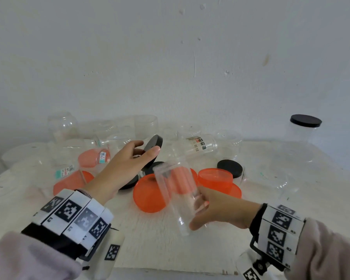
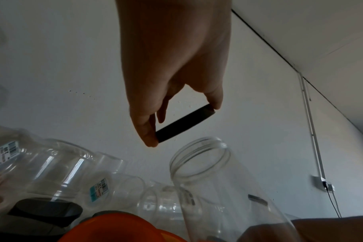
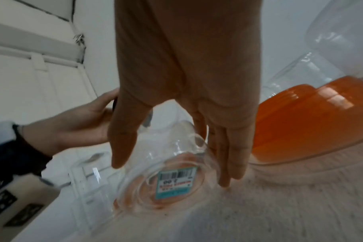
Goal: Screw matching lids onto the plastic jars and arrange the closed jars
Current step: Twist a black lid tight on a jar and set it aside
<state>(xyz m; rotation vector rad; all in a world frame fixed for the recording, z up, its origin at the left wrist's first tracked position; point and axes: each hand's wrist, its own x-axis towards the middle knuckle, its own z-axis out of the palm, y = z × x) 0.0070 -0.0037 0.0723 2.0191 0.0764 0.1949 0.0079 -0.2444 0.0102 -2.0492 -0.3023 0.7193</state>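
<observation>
We hold a tall, clear plastic jar (image 1: pixel 178 197) in our right hand (image 1: pixel 220 209). Our fingers and thumb wrap around its lower part, near the bottom with the blue sticker. The jar is lifted off the white table (image 1: pixel 150 245) and leans away from us, so its open mouth with the screw rings points up toward our other hand. We think it is held low like this so the top stays free for a lid.

Our left hand (image 1: pixel 125 164) holds a round black plastic lid (image 1: pixel 154 144) by its edge. The thumb is on one side and a fingertip on the other, and the other fingers are loose. Holding just the edge keeps the open side of the lid free to drop over the mouth. The lid is tilted and sits above the jar's mouth, near it but not touching yet.

One big clear jar with a black lid (image 1: pixel 305 136) already stands closed by the wall on the right. Many open clear jars (image 1: pixel 198 146) lie or stand at the back. Flat orange plastic lids (image 1: pixel 214 177) and more black lids (image 1: pixel 229 168) wait in the middle of the table, close to us, so we can reach them fast.

Next, we think the lid must be made level over the mouth, or it may go on crooked.
</observation>
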